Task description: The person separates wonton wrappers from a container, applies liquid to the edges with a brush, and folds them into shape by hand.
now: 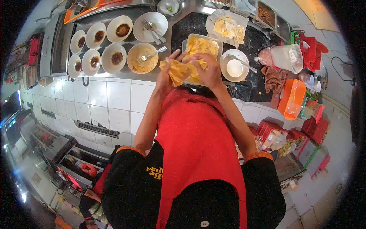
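Note:
Yellow wrapper sheets (178, 72) are held in my left hand (166, 73), whose fingers curl round them. My right hand (209, 70) pinches more of the yellow sheets at their right side. Both hands are over the near part of a clear rectangular tub (220, 49) that holds a pile of the same yellow pieces (201, 45). Left of the tub is a bowl with a brownish mixture (143, 57) and a fork (151, 55). To the right stands a white bowl (244, 57) with a smaller white cup (234, 68) and a knife in it.
Several white bowls (112, 58) with dark sauce stand at the left. Behind are a plate with forks (150, 26) and yellow sheets on paper (228, 29). At the right are a brown cloth (274, 79), an orange container (292, 99) and a bag of white powder (288, 58).

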